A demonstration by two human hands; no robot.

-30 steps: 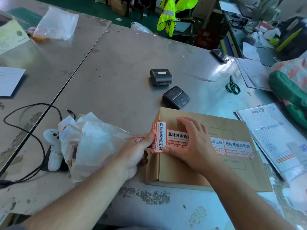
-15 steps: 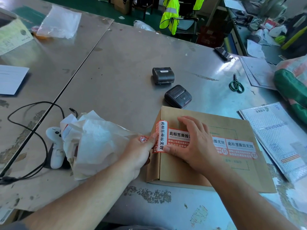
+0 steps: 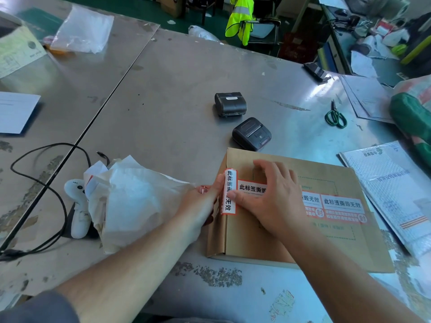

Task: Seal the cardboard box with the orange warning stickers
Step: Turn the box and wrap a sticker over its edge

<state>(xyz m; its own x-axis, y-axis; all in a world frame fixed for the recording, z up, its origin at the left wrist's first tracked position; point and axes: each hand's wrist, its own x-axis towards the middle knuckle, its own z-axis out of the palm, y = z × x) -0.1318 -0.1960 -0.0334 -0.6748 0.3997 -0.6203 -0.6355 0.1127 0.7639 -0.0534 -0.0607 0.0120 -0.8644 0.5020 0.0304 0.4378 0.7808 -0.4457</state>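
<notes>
The cardboard box (image 3: 345,248) lies flat on the metal table (image 3: 175,89), close in front of the person. A strip of orange stickers (image 3: 341,209) runs across the top of the box from right to left. The last sticker (image 3: 229,192) sits turned at the box's left edge, its upper end curling off the cardboard.

The right hand (image 3: 272,197) lies palm down on top of the box, over the middle of the strip. Its fingers (image 3: 268,167) are straight and a little apart, and its thumb tip touches the right side of the last sticker.

The left hand (image 3: 200,206) is just left of the box, with its thumb laid along the left side of the last sticker. The sticker therefore sits between the two thumbs. The other left fingers curl down beside the box's side wall. I cannot tell whether they pinch the sticker or only press it.

Beyond the box stand two small black printers (image 3: 252,134). Crumpled white paper (image 3: 140,201) lies left of the box, touching the left hand. Green scissors (image 3: 335,116) lie beyond the box to the right.
</notes>
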